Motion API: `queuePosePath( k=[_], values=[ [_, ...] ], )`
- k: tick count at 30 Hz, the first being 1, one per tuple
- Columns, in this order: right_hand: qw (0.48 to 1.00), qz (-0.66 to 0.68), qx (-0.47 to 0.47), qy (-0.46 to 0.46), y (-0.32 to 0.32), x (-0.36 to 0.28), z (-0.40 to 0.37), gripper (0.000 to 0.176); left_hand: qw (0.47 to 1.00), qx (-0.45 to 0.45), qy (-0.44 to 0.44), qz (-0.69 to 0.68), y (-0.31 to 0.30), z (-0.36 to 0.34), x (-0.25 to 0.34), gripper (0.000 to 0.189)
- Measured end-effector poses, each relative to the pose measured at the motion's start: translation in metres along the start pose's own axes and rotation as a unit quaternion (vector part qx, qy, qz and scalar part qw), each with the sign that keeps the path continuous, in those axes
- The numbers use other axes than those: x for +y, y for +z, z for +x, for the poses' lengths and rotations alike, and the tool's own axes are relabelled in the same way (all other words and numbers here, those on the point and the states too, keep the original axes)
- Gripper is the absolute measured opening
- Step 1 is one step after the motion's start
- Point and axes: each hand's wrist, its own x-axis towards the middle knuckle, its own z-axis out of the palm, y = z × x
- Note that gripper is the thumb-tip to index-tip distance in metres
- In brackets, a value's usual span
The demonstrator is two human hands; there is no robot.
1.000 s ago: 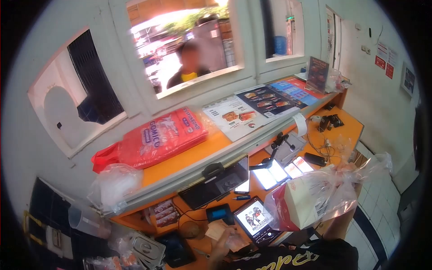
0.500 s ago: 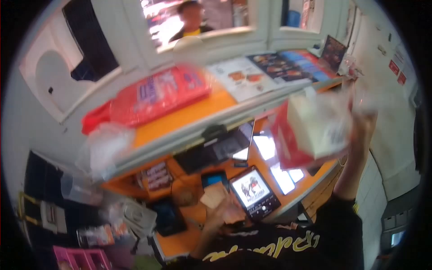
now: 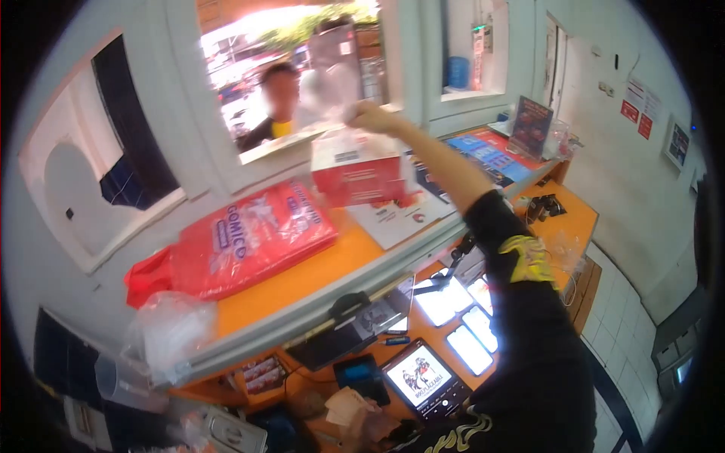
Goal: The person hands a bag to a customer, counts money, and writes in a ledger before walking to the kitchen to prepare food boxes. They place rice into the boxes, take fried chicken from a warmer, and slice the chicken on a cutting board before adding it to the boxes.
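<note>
My right hand (image 3: 370,118) is stretched over the counter toward the window opening, closed on the gathered top of a clear plastic bag. Inside the bag hangs a white and red cardboard box (image 3: 356,170), above the counter's far part. Low in the view, my left hand (image 3: 355,432) is closed on some pale paper slips (image 3: 345,406); pinkish paper shows beside them. Close to that hand lies a tablet (image 3: 421,377) with a lit screen. Beyond the window stands a person (image 3: 276,106) in dark and yellow clothing.
A red plastic package (image 3: 249,241) and a crumpled clear bag (image 3: 170,325) lie on the raised orange counter (image 3: 291,270). Several lit phones (image 3: 468,349) sit on the lower desk. A stand-up sign (image 3: 531,127) is at the right, and printed sheets (image 3: 483,155) cover part of the counter.
My right hand has carried the bagged box left and away from me, toward the window and the person. My left hand stays low with the paper slips. The view has shifted.
</note>
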Motion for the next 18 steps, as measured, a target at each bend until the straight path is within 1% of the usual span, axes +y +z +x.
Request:
queuePosePath(
  k=[1,2,3,4,5,6,7,8,9,10,11,12,14,15,16,17,18],
  values=[
    [0.999,-0.037,0.033,-0.004,0.010,0.033,0.016,0.021,1.000,0.009,0.002,0.012,0.004,0.002,0.000,0.015],
    [0.998,-0.036,0.038,-0.019,0.016,0.052,0.032,0.026,1.000,0.018,0.005,0.022,0.008,0.004,0.001,0.015],
    [0.983,-0.182,0.018,-0.010,0.017,0.046,0.036,0.027,0.999,0.026,0.004,0.037,0.013,0.007,0.004,0.015],
    [0.968,-0.248,0.044,-0.011,0.027,0.060,0.051,0.029,0.998,0.030,0.007,0.056,0.018,0.010,0.005,0.015],
    [0.954,-0.281,0.100,-0.035,0.040,0.084,0.065,0.031,0.997,0.035,0.012,0.074,0.025,0.012,0.005,0.014],
    [0.945,-0.305,0.115,-0.020,0.046,0.090,0.069,0.032,0.995,0.040,0.017,0.092,0.029,0.013,0.005,0.014],
    [0.954,-0.269,0.128,0.022,0.049,0.090,0.073,0.033,0.993,0.042,0.023,0.109,0.034,0.013,0.004,0.014],
    [0.949,-0.235,0.199,0.059,0.054,0.083,0.069,0.034,0.991,0.044,0.030,0.125,0.040,0.013,0.004,0.014],
    [0.955,-0.158,0.210,0.134,0.048,0.050,0.049,0.039,0.989,0.045,0.039,0.138,0.044,0.011,0.003,0.014],
    [0.960,-0.128,0.176,0.177,0.053,0.065,0.061,0.051,0.986,0.044,0.046,0.152,0.050,0.010,0.000,0.013],
    [0.945,-0.134,0.179,0.238,0.041,0.034,0.039,0.056,0.984,0.041,0.055,0.167,0.055,0.008,-0.003,0.013],
    [0.927,-0.139,0.181,0.299,0.032,-0.012,0.011,0.062,0.981,0.040,0.064,0.179,0.057,0.003,-0.007,0.013],
    [0.911,-0.188,0.280,0.236,0.032,-0.040,-0.035,0.062,0.974,0.026,0.083,0.210,0.067,-0.005,-0.015,0.013],
    [0.932,-0.147,0.310,0.113,0.032,-0.053,-0.076,0.058,0.968,0.025,0.098,0.231,0.070,-0.009,-0.017,0.013],
    [0.936,-0.105,0.336,-0.013,0.031,-0.071,-0.130,0.054,0.962,0.017,0.110,0.249,0.074,-0.014,-0.020,0.012],
    [0.937,-0.057,0.332,-0.098,0.032,-0.096,-0.194,0.043,0.955,0.008,0.124,0.268,0.077,-0.019,-0.023,0.012],
    [0.940,-0.079,0.314,-0.110,0.037,-0.122,-0.266,0.036,0.948,-0.001,0.136,0.288,0.082,-0.024,-0.028,0.012]
  ],
)
